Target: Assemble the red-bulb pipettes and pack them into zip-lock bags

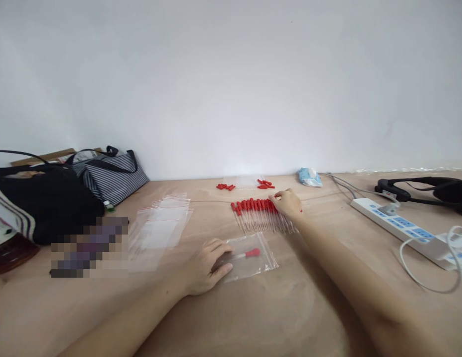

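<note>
A clear zip-lock bag point(234, 270) lies flat before me, with one red-bulbed glass dropper point(252, 253) inside. My left hand point(206, 265) grips the bag's left end, thumb and fingers closed over it. Farther back, several droppers point(253, 206) lie side by side in a row, red bulbs away from me and glass tubes toward me. At the right end of that row, my right hand point(288, 203) pinches the red bulb of a dropper; its fingers partly hide it. Left of my left hand is a spread of flat zip-lock bags point(160, 230).
Loose red bulbs point(225, 187) lie near the wall, with more red bulbs point(265, 184) to their right. A blue-and-white packet point(309, 177), a power strip point(405, 230) with cables and a black headset point(428, 191) are at right. A striped bag point(115, 173) and black bag point(55, 203) stand left.
</note>
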`<state>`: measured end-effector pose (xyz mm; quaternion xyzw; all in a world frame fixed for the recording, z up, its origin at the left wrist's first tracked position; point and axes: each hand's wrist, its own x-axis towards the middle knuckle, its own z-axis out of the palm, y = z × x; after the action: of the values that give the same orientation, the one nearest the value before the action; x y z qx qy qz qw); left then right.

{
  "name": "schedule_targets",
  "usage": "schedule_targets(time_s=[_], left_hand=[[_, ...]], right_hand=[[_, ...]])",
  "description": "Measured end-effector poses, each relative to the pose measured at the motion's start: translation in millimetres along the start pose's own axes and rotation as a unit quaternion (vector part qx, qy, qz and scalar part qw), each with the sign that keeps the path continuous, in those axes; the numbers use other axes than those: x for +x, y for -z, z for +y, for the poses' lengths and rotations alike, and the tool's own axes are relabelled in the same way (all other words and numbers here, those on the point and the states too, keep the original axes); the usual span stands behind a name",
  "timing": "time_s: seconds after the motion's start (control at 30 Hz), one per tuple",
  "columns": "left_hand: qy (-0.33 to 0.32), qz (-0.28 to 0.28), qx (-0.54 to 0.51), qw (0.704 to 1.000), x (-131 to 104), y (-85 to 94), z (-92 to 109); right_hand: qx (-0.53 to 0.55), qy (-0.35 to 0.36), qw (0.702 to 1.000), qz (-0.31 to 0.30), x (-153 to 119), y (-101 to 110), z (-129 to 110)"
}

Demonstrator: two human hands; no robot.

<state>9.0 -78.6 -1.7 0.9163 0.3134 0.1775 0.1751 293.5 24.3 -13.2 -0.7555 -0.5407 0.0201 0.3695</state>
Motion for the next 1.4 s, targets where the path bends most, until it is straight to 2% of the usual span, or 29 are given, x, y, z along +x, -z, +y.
schedule_targets(time_s=[0.1,0.23,0.3,0.4,0.53,0.63,0.77,0.93,1.03,1.1,1.27,1.4], left_hand=[[-0.013,-0.018,-0.027,0.999,0.4,2.3,-2.5],[-0.024,-0.038,-0.053,0.998,-0.5,3.2,-7.2],[-0.015,-0.047,-0.054,0.997,-1.4,3.0,-7.1],[0.018,-0.055,-0.06,0.997,-2.9,2.7,-3.5],[0.037,-0.058,-0.069,0.995,-4.4,2.0,-0.6],[0.039,-0.064,-0.065,0.995,-4.8,0.3,-3.7],[0.023,-0.035,-0.036,0.998,-4.0,-2.1,-7.9],[0.023,-0.028,-0.027,0.999,-3.1,-1.6,-6.9],[0.023,-0.026,-0.031,0.999,-2.4,-0.7,-5.5],[0.02,-0.017,-0.034,0.999,-1.6,-0.4,-4.8],[0.006,-0.027,-0.036,0.999,0.0,-0.1,-4.7],[0.004,-0.036,-0.038,0.999,-0.1,-0.5,-5.7]], right_hand=[[0.051,-0.013,0.998,0.023,3.5,4.5,-0.7],[0.125,0.005,0.991,0.035,6.3,28.4,8.1],[0.238,0.014,0.97,0.034,-0.7,41.2,14.7],[0.415,-0.002,0.91,0.012,-25.6,51.4,24.1],[0.512,-0.085,0.854,-0.035,-67.0,45.2,29.5],[0.554,-0.121,0.822,-0.05,-86.6,34.9,27.5],[0.596,-0.143,0.785,-0.086,-95.9,27.5,22.4],[0.629,-0.168,0.754,-0.09,-99.0,31.7,17.6],[0.634,-0.182,0.737,-0.143,-104.5,34.0,12.1],[0.616,-0.171,0.744,-0.192,-110.3,33.7,7.1],[0.489,-0.042,0.826,-0.278,-121.1,27.8,0.6],[0.435,-0.005,0.84,-0.324,-120.7,19.4,3.0]])
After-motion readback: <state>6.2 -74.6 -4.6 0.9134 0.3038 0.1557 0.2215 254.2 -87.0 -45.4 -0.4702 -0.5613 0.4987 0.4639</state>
